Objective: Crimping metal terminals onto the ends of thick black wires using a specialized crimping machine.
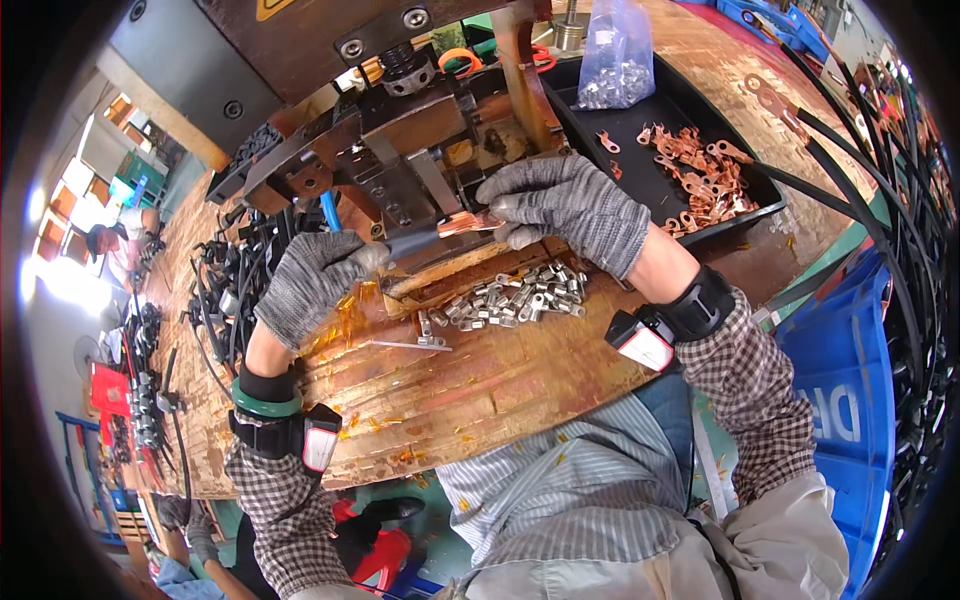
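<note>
My right hand, in a grey knit glove, pinches a copper cable lug in front of the die of a metal press. My left hand, gloved the same way, is closed at the press's left front, thumb and fingers together. A dark grey strip lies between its fingertips and the lug; whether the hand grips it is unclear. Below the lug, a pile of small silver terminals lies on the wooden bench. A blue handle-like piece stands just above my left hand.
At the right, a black tray holds loose copper lugs and a clear bag of silver parts. Black cables with lugs hang beyond a blue crate. More black cables lie left. Another person is at the far left.
</note>
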{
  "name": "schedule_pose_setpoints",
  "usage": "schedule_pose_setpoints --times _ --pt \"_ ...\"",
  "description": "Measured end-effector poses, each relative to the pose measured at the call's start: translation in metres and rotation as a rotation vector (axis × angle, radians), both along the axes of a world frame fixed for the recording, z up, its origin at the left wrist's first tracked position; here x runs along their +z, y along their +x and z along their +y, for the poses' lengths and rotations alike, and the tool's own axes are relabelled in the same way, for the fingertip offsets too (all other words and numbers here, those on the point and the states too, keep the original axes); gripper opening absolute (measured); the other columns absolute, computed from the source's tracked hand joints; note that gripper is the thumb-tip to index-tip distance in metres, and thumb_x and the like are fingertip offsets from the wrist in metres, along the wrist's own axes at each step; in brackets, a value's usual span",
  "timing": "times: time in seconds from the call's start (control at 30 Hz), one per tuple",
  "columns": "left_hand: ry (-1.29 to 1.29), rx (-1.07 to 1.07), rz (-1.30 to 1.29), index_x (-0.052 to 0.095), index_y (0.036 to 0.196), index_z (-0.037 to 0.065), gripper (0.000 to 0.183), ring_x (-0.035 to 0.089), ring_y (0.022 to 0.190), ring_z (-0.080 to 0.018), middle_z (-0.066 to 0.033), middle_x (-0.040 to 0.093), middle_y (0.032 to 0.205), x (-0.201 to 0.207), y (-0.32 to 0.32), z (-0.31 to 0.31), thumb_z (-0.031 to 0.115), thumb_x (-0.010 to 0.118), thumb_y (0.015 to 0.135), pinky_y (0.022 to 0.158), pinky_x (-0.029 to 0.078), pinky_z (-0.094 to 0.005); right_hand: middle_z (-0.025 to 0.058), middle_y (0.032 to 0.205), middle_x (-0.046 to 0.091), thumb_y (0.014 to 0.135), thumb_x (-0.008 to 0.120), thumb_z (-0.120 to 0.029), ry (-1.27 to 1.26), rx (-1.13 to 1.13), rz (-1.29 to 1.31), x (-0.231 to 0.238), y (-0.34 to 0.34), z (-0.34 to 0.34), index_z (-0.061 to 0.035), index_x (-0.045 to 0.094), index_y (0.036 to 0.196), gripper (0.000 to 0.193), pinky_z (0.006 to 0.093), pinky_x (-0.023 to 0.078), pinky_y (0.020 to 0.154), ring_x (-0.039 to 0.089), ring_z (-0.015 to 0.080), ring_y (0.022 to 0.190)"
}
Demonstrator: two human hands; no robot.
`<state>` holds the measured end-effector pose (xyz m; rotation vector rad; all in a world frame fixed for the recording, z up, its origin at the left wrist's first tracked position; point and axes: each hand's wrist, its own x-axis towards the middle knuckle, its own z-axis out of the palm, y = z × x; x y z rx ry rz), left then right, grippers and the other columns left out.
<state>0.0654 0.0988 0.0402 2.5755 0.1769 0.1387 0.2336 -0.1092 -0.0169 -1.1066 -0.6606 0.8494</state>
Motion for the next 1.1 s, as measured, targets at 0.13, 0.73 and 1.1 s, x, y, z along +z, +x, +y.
schedule_pose_setpoints --times 0.13,0.73,1.1 --pt "-0.062 0.017 -0.042 0.065 0.089 0.0 0.021 0.053 0.064 -0.0144 -0.0095 0.063 0.075 -0.005 0.0 0.015 0.018 0.064 0.08 0.059 0.043 -0.0269 0.0143 0.083 0.064 0.078 0.062 0.0 -0.031 0.003 0.059 0.004 0.004 0.007 0.0035 0.062 0.093 0.016 0.0263 0.056 0.061 0.064 0.0194 0.071" --pt "-0.087 0.066 0.017 0.066 0.094 0.003 0.02 0.053 0.068 -0.0129 -0.0065 0.061 0.075 0.0 0.012 0.019 0.017 0.063 0.081 0.063 0.042 -0.0264 0.0114 0.072 0.063 0.076 0.063 0.0 -0.019 -0.148 -0.031 0.001 0.011 0.021 0.0045 0.063 0.085 0.01 0.0245 0.054 0.05 0.062 0.0157 0.058" --pt "-0.161 -0.038 -0.008 0.061 0.099 0.002 0.021 0.055 0.073 -0.0125 -0.0065 0.062 0.084 -0.003 0.011 0.03 0.014 0.062 0.082 0.065 0.044 -0.0242 0.0034 0.071 0.061 0.081 0.062 -0.02 -0.072 -0.349 -0.232 0.0 0.025 -0.003 -0.001 0.06 0.095 0.023 0.021 0.049 0.048 0.055 0.0084 0.057"
